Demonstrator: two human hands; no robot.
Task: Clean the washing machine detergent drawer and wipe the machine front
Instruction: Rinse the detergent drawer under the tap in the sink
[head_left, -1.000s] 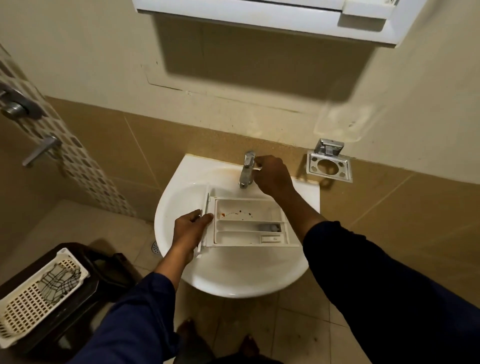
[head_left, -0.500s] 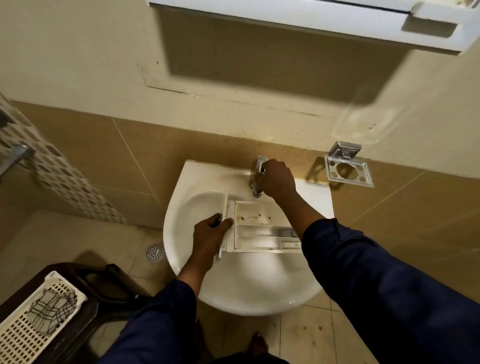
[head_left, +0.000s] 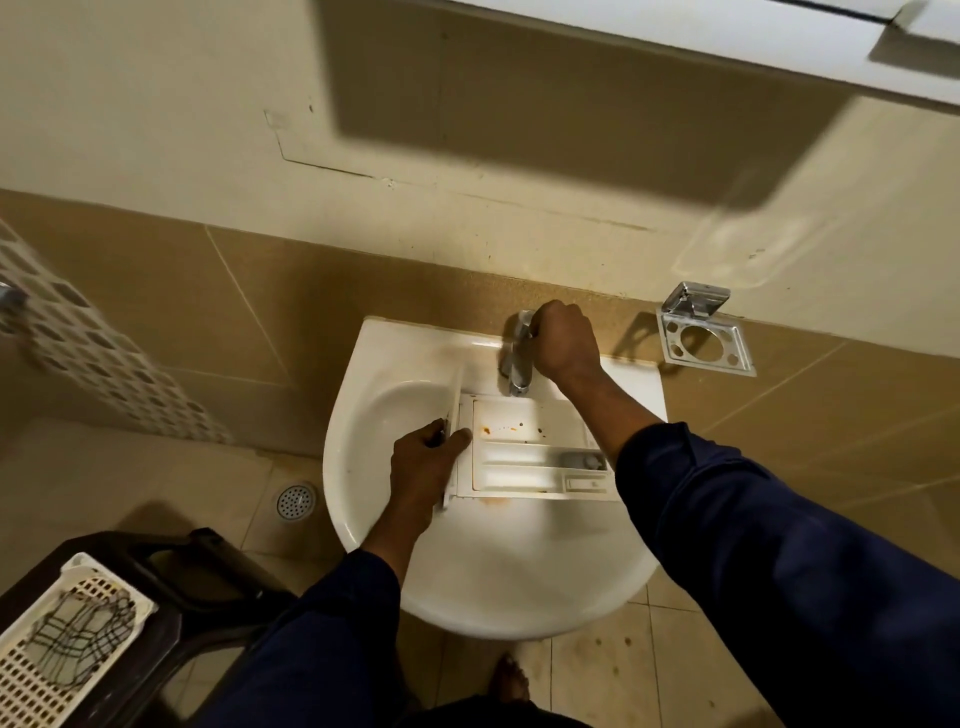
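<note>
Centre frame, over sink (head_left: 363, 499): left hand (head_left: 423, 462) grips detergent drawer (head_left: 530, 452) by front panel, holding stained tray under tap (head_left: 516, 358); right hand (head_left: 563, 343) curled round tap handle, likely starting water.

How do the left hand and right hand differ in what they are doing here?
The left hand holds the front end of the detergent drawer over the sink; the right hand is curled round the tap handle. The left hand sits nearer the person; the right hand reaches toward the wall. Both hold something, and both arms wear dark blue sleeves.
</note>
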